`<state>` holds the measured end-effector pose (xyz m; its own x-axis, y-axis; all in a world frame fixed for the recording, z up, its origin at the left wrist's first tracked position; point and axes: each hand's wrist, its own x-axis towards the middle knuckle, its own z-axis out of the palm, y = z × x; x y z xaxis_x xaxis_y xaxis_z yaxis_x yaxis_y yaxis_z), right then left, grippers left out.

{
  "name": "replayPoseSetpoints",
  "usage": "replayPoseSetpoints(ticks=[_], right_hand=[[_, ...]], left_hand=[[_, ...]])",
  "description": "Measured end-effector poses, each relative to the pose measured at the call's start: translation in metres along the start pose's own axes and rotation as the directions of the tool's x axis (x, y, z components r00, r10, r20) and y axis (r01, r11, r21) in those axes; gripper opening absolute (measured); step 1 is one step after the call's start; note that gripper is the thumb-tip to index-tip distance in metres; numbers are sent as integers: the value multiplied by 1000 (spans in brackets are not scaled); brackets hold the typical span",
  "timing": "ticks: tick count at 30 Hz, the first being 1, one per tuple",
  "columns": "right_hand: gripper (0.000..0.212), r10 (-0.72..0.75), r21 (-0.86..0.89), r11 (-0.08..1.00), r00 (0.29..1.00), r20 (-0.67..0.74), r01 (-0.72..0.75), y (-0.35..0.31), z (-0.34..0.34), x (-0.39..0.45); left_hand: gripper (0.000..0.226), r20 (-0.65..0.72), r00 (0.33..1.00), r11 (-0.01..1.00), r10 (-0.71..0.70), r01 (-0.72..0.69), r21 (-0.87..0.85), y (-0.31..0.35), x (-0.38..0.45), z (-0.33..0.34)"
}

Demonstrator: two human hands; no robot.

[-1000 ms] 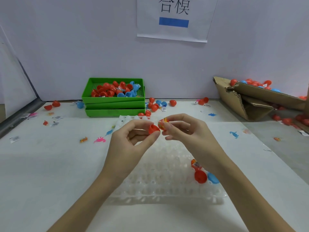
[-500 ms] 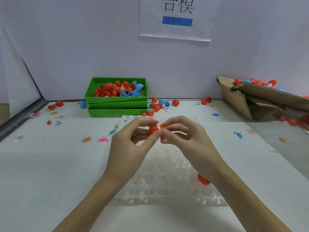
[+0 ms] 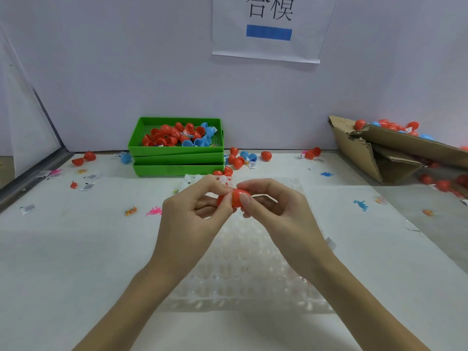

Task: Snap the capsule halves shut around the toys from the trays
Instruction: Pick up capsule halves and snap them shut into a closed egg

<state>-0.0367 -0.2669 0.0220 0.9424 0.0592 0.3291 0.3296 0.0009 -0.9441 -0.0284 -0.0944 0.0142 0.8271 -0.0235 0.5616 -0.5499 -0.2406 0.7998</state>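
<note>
Head view: we see both hands, left (image 3: pixel 192 219) and right (image 3: pixel 281 211), pinching one red capsule (image 3: pixel 236 198) between them above the clear tray (image 3: pixel 243 287). Fingers hide its seam and contents; we cannot tell whether it is closed.

A single head-worn wide-angle view looks forward and down over the white table (image 3: pixel 63 262) from close above the person's forearms. It faces the back wall (image 3: pixel 126 72), where a paper sign (image 3: pixel 268 29) hangs at the top edge, stacked green trays (image 3: pixel 177 158) mid-distance, cardboard box (image 3: pixel 379 153) far right
</note>
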Motion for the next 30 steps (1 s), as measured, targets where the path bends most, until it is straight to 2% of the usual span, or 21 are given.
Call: replayPoseSetpoints(ticks=[4, 10, 16, 22, 26, 30], right_hand=[[16, -16, 3, 1000, 1000, -2, 16, 2, 0, 1], [18, -55, 36, 998, 998, 22, 54, 2, 3, 0], [18, -126, 8, 992, 992, 33, 126, 0, 2, 1], [18, -212, -129, 969, 977, 16, 212, -5, -2, 4], [20, -257, -163, 952, 966, 25, 258, -4, 0, 2], [23, -280, -136, 951, 960, -3, 277, -3, 2, 1]], left_hand=[[12, 38, 999, 998, 33, -35, 45, 1, 0, -1], [22, 33, 993, 973, -115, 119, -197, 5, 4, -3], [14, -14, 998, 988, -62, 60, -142, 6, -1, 1], [30, 136, 989, 978, -61, 86, -188, 9, 2, -5], [36, 116, 992, 983, -41, 61, -176, 10, 3, -7], [40, 155, 987, 980, -31, 61, -192, 11, 6, -10]])
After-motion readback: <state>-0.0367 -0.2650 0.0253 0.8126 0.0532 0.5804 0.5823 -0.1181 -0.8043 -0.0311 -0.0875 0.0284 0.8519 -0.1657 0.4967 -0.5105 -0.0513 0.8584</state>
